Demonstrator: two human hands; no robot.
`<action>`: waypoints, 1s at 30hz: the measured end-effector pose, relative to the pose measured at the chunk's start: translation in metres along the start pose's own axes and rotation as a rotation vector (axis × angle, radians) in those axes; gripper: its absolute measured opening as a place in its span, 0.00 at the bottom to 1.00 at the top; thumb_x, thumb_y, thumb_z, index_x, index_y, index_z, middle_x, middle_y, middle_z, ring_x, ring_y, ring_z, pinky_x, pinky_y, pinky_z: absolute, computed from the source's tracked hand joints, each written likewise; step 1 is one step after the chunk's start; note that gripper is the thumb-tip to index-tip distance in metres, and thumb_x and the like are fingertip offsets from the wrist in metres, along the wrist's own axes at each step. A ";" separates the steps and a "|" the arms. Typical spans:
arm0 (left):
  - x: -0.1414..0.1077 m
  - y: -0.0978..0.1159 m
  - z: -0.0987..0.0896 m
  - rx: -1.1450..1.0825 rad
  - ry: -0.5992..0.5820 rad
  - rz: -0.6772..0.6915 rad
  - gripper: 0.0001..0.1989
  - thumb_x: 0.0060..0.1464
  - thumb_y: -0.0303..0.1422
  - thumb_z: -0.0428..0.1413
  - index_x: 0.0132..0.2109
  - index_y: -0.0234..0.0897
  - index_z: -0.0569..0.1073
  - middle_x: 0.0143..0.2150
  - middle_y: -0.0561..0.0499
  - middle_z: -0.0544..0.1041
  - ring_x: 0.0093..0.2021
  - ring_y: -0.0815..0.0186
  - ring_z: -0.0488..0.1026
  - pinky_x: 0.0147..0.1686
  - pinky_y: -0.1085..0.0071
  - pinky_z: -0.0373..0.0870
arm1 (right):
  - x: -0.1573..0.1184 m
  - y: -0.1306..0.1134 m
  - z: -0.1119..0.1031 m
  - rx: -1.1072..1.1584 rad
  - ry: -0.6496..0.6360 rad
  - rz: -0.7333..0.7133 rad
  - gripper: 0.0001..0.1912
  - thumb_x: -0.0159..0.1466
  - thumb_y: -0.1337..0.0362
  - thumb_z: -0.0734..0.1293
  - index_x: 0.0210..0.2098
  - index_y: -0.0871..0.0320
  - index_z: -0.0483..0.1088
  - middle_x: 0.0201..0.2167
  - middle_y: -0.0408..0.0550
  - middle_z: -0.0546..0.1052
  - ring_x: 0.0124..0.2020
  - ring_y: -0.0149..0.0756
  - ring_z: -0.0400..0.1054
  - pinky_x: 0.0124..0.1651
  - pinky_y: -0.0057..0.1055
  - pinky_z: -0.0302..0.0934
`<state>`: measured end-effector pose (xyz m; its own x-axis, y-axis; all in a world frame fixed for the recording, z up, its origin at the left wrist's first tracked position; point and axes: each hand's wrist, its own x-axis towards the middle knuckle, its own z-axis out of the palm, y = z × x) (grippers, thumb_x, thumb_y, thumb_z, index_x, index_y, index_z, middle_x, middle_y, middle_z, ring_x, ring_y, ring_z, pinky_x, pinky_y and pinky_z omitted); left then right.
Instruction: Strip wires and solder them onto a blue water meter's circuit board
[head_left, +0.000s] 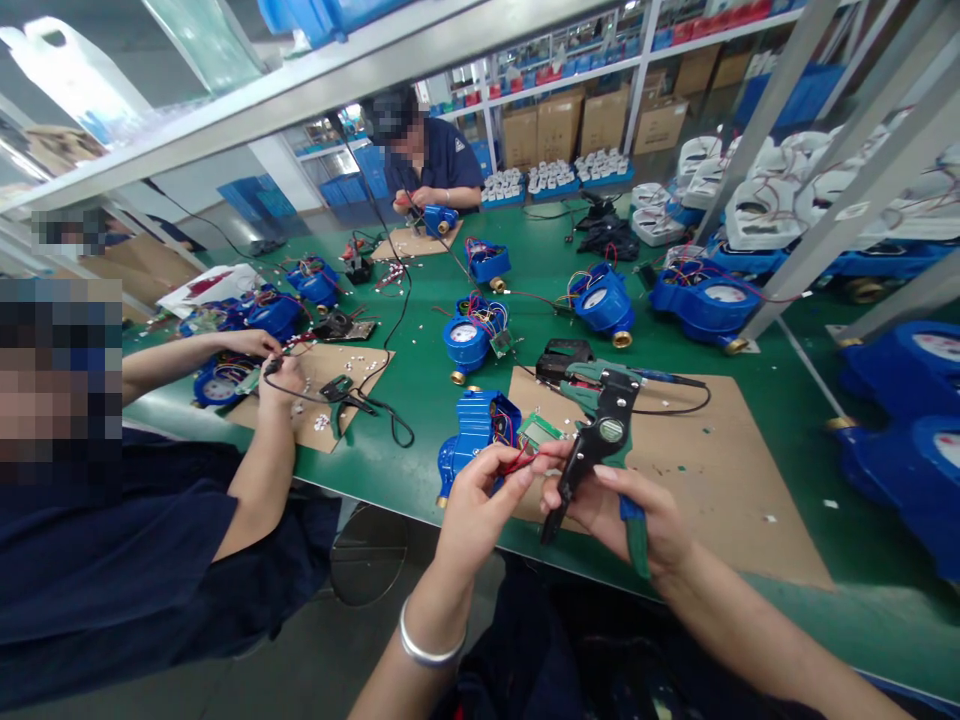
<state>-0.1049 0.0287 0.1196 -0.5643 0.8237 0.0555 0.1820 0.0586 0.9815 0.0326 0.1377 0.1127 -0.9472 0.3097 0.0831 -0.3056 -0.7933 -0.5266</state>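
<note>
Two hands working at the near edge of the green table. Left hand pinches thin red wires between thumb and fingertips; the wires run back to a blue meter housing lying on the table just behind the hand. Right hand closed around the green handles of a wire stripper, its black head tilted up and sitting right at the wire ends. Small green circuit board beside the housing. Brown cardboard mat under the work area, a black tool at its far corner. More blue meters further out. Co-worker at left handles a cable over another mat; a third person sits at the far side.
</note>
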 end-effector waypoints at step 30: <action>0.002 -0.005 -0.002 -0.258 0.128 -0.137 0.08 0.48 0.36 0.64 0.32 0.36 0.77 0.32 0.54 0.77 0.34 0.71 0.69 0.37 0.76 0.63 | -0.010 0.003 -0.007 -0.498 -0.092 -0.032 0.29 0.65 0.60 0.63 0.64 0.56 0.55 0.39 0.48 0.70 0.40 0.37 0.66 0.48 0.39 0.59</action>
<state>-0.1083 0.0288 0.1154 -0.6693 0.7393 -0.0740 -0.1039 0.0056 0.9946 0.0420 0.1355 0.1047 -0.9497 0.2642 0.1684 -0.2724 -0.4305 -0.8605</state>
